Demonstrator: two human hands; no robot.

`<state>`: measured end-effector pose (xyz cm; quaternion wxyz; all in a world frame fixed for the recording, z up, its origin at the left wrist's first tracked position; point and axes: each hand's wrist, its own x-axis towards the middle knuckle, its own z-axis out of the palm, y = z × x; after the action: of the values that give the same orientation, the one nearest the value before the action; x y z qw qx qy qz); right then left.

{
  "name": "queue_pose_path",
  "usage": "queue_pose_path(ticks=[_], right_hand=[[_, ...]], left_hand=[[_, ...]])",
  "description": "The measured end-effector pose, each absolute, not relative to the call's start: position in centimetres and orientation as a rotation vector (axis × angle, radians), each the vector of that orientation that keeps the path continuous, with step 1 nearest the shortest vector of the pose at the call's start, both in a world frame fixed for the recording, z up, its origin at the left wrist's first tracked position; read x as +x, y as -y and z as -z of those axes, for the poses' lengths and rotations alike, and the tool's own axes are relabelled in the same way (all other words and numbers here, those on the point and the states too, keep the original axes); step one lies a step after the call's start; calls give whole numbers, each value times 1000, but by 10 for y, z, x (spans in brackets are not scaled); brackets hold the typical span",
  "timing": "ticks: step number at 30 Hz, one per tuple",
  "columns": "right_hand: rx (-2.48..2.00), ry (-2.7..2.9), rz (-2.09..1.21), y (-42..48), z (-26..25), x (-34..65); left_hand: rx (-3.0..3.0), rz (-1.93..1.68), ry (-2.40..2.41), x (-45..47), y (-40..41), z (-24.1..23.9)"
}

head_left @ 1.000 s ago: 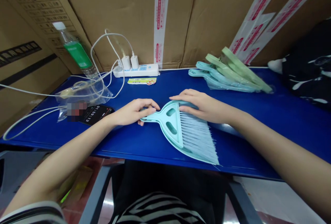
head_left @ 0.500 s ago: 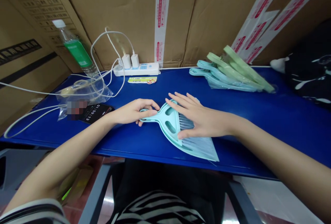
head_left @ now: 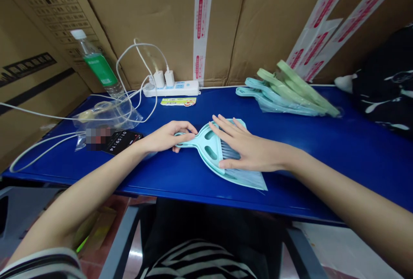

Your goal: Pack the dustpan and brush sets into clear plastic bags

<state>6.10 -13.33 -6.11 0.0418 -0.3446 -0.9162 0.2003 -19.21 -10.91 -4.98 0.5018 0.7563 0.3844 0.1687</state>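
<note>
A light blue hand brush nested in a matching dustpan (head_left: 211, 152) lies on the blue table (head_left: 322, 141) in front of me. My left hand (head_left: 164, 137) is closed around the handle at its left end. My right hand (head_left: 248, 150) lies flat and open on the bristles, fingers stretched out toward the handle.
A pile of green and light blue brush sets (head_left: 287, 92) in plastic lies at the back right. A power strip (head_left: 171, 87) with chargers and white cables, a water bottle (head_left: 98, 66), a clear bag (head_left: 106, 113) and a phone (head_left: 121, 141) sit at the left. Cardboard boxes (head_left: 264, 16) stand behind.
My right hand moved from cupping the brush's upper edge to lying flat on the bristles. My left hand has stayed on the handle. The set has shifted slightly on the table.
</note>
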Motion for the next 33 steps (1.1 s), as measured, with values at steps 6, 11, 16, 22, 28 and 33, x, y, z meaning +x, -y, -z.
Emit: queue_pose_path(ticks=[6, 11, 16, 22, 28, 33], right_hand=[[-1083, 2769, -664, 131, 62, 58], [-1049, 2735, -608, 128, 66, 57], [-1018, 2724, -595, 125, 68, 58], [-1064, 2717, -648, 125, 66, 57], [-1055, 2745, -675, 126, 68, 58], [-1011, 2712, -595, 121, 75, 59]], left_hand=[[1782, -456, -946, -192, 107, 52], [1767, -494, -961, -192, 106, 53], [1756, -516, -962, -192, 105, 53], [1719, -547, -944, -192, 105, 54], [1743, -577, -972, -192, 104, 56], [1895, -550, -1042, -191, 104, 55]])
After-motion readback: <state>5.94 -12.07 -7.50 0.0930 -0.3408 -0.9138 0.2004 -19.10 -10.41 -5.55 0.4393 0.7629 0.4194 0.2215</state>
